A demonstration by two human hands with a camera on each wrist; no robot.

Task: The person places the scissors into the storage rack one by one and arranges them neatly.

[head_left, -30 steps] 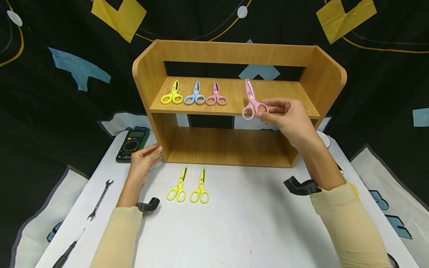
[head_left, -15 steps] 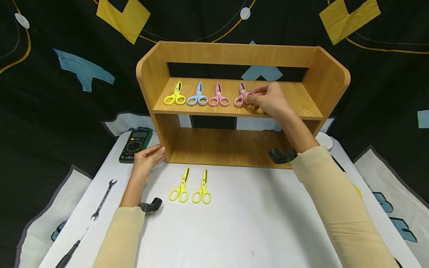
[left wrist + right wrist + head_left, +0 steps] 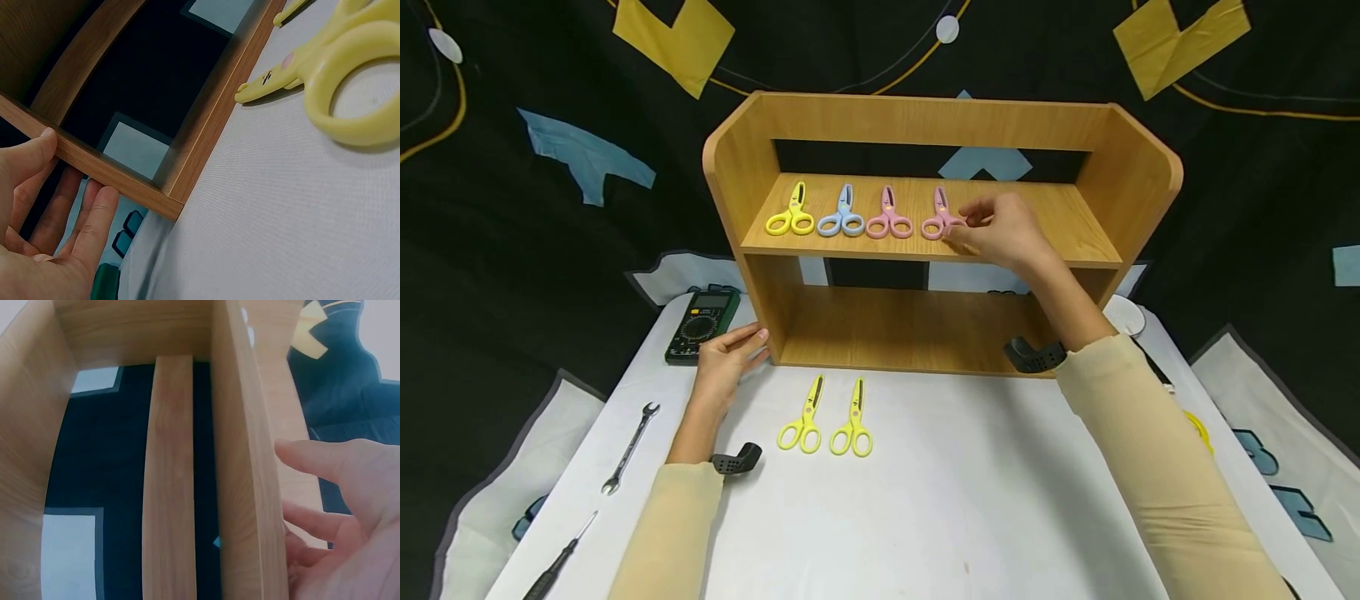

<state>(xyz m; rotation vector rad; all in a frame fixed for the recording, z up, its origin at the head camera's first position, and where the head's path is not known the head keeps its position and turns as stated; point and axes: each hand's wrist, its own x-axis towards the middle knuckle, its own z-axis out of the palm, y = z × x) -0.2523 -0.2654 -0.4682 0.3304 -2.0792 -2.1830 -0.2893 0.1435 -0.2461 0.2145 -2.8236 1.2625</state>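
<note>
On the upper board of the wooden shelf (image 3: 917,368), several scissors stand in a row: yellow (image 3: 790,218), blue (image 3: 841,221), pink (image 3: 889,223) and another pink pair of scissors (image 3: 937,218). At this last pair's right loop is my right hand (image 3: 1007,229), thumb at the loop and fingers raised apart from it. The right wrist view shows that right hand (image 3: 350,500) behind the board's edge, thumb and fingers spread. My left hand (image 3: 724,367) touches the shelf's left side panel (image 3: 119,165), thumb on its front edge, fairly straight fingers outside.
Two yellow scissors (image 3: 802,421) (image 3: 852,423) lie on the white table (image 3: 940,500) before the shelf. On the left are a multimeter (image 3: 702,327), a wrench (image 3: 628,450) and a screwdriver (image 3: 557,560). A white round object (image 3: 1124,317) sits behind the right arm.
My right hand has brought the pink scissors left and down onto the upper board beside the other pink pair, and its fingers have since loosened. The left hand stays at the panel.
</note>
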